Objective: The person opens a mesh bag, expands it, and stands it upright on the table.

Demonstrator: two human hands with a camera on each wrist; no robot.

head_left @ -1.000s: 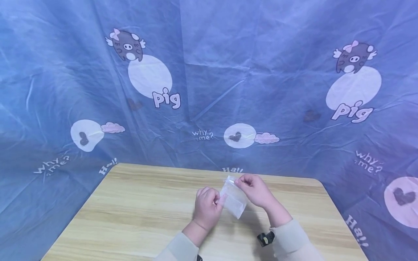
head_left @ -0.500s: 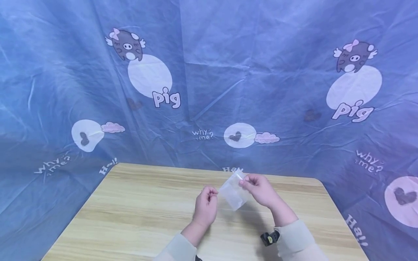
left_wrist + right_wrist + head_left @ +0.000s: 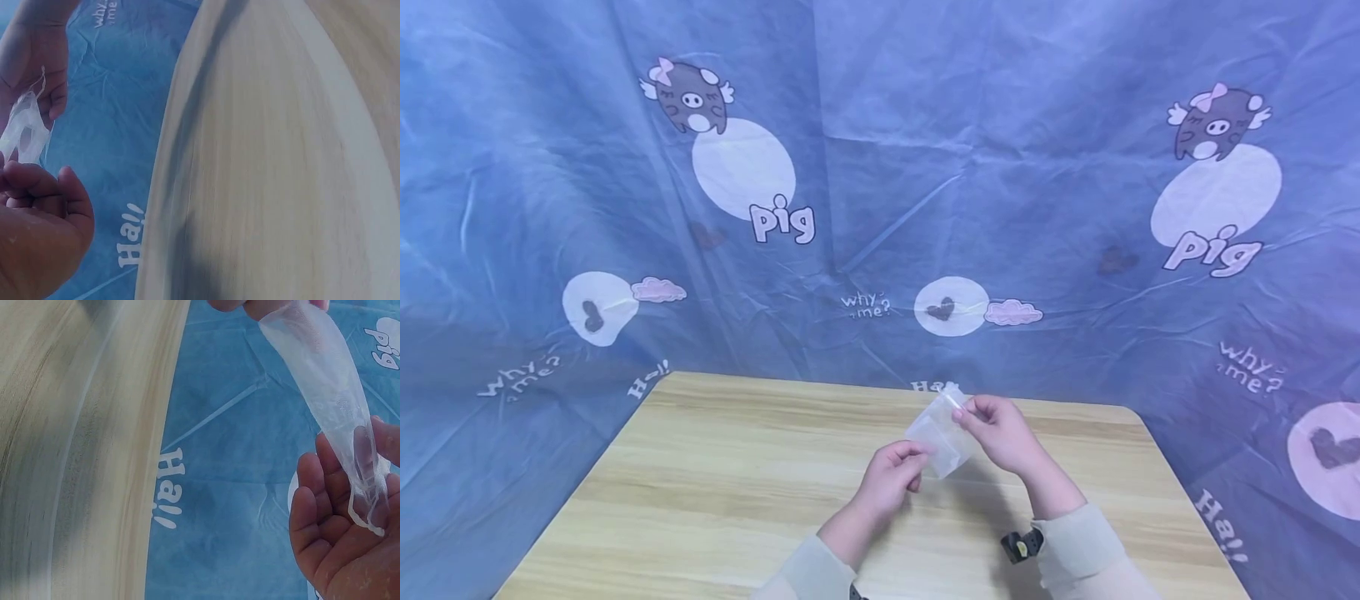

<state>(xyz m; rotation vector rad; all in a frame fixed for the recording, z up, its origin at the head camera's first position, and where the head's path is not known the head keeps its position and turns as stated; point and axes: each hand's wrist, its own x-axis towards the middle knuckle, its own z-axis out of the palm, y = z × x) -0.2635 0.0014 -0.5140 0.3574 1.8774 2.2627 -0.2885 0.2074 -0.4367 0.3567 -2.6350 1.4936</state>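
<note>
A small sheer white drawstring pouch point(image 3: 942, 433) is held up at a tilt above the table, between both hands. My right hand point(image 3: 1003, 435) pinches it near the top edge, thumb toward me. In the right wrist view, a fingertip shows through the pouch's sheer mesh point(image 3: 325, 369), and a thin white cord point(image 3: 356, 515) loops down over the palm. My left hand point(image 3: 891, 479) pinches the pouch's lower left side between thumb and forefinger. From the left wrist view, the left hand's curled fingers point(image 3: 37, 181) partly cover the fabric.
Under the hands lies a light wood-grain table point(image 3: 722, 492) with rounded far corners. Blue cloth point(image 3: 880, 208) printed with pigs, clouds and words hangs behind it and at both sides. A black strapped device point(image 3: 1021, 546) sits at the right wrist.
The pouch has risen slightly and tilted to the right along with my right hand. My left hand drew back to the pouch's left corner, then came rightward and pinched its side.
</note>
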